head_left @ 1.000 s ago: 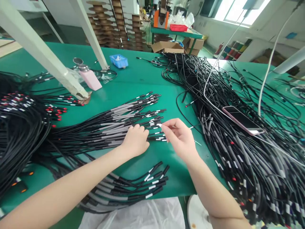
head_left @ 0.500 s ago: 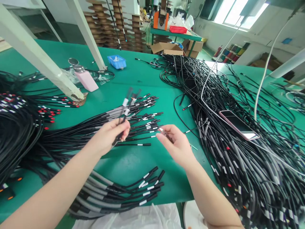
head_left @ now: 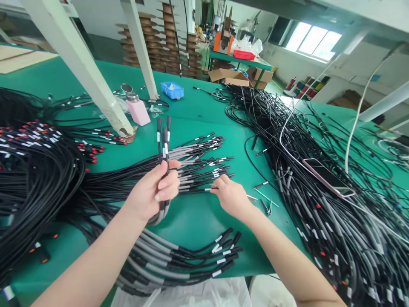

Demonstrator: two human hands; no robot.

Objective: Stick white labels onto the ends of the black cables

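Several black cables (head_left: pixel 165 138) with white labels stand upright in my left hand (head_left: pixel 156 187), whose fingers are wrapped round them below the connector ends. Their grey sleeved part curves down beneath that hand. My right hand (head_left: pixel 231 196) pinches the end of a black cable (head_left: pixel 200 190) at the front of the bundle lying on the table; its fingertips partly hide that end. Just right of my right hand lie a small metal tool (head_left: pixel 266 208), too small to name surely, and a thin green stick (head_left: pixel 266 197).
Cables with grey corrugated sleeves (head_left: pixel 166 256) lie along the near edge. A large cable heap (head_left: pixel 297 170) covers the right side, with a phone (head_left: pixel 329 177) on it. Behind stand a pink bottle (head_left: pixel 138 111), a blue tray (head_left: pixel 172 90) and white posts (head_left: pixel 83 72).
My right hand no longer has the metal object in it and pinches a cable end; a metal tool now lies beside it. My left hand holds its cables more upright. The view has shifted.
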